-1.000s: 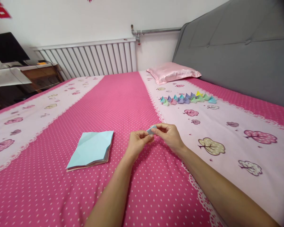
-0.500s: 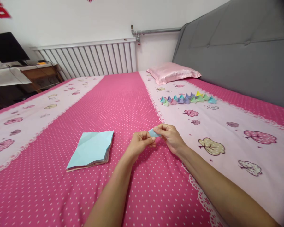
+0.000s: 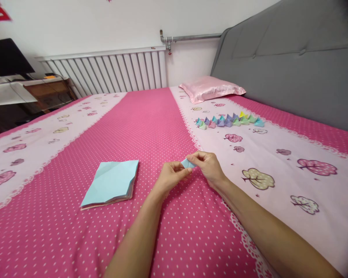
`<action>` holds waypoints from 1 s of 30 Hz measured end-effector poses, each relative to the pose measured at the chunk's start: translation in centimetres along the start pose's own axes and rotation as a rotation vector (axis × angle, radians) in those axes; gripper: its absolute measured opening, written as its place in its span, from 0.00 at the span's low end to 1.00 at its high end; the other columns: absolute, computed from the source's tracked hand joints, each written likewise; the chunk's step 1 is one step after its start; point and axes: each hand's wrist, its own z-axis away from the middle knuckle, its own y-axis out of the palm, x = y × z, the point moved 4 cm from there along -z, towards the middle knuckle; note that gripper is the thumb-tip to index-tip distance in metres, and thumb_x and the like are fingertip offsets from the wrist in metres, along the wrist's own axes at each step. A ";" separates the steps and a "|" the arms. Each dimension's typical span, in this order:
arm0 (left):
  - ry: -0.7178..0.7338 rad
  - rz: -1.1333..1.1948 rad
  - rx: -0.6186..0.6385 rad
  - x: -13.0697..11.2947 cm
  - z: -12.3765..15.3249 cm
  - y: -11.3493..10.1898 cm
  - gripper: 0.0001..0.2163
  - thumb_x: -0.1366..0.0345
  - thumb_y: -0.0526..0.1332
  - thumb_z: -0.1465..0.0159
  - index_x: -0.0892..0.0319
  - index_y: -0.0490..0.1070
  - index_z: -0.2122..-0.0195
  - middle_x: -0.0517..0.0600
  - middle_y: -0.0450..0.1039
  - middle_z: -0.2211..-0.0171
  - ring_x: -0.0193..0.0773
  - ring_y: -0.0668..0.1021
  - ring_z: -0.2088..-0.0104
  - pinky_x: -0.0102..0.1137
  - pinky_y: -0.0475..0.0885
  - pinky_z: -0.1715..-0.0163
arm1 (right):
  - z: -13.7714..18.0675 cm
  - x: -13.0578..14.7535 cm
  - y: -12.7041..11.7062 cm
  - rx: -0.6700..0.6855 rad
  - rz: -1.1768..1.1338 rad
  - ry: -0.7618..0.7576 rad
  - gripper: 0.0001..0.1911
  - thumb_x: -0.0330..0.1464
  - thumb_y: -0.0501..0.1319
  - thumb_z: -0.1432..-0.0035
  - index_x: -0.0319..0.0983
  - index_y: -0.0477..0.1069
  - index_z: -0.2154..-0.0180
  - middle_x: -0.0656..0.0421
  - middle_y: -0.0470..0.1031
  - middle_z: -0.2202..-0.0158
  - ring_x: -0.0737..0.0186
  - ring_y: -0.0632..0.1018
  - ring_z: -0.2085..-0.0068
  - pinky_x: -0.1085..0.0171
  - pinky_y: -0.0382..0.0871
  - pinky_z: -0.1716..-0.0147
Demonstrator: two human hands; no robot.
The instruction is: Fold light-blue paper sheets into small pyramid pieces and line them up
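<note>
Both my hands meet over the pink dotted bedsheet [image 3: 150, 127] and pinch one small folded piece of light blue paper [image 3: 188, 163]. My left hand [image 3: 171, 176] grips its near side with curled fingers. My right hand [image 3: 209, 166] holds its far side between thumb and fingertips. To the left of my hands lies a stack of square paper sheets [image 3: 111, 183] with a light blue sheet on top. A row of several small folded paper pieces in mixed colours [image 3: 229, 121] stands further up the bed to the right.
A pink satin pillow [image 3: 211, 88] lies at the grey padded headboard [image 3: 290, 61]. A white radiator [image 3: 104, 71] runs along the far wall. A dark monitor [image 3: 8, 58] stands on a desk at the far left.
My hands have shifted a little to the right with the blue paper piece and turned it slightly between the fingers. Nothing else has moved.
</note>
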 end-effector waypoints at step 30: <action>0.037 0.107 -0.121 -1.0 -0.2 -0.8 0.12 0.61 0.67 0.52 0.66 0.72 0.73 0.49 0.71 0.80 0.29 0.72 0.81 0.26 0.65 0.79 | 0.1 -0.8 0.3 0.058 -0.125 0.118 0.20 0.37 0.69 0.60 0.36 0.74 0.63 0.63 0.73 0.78 0.68 0.73 0.75 0.66 0.67 0.69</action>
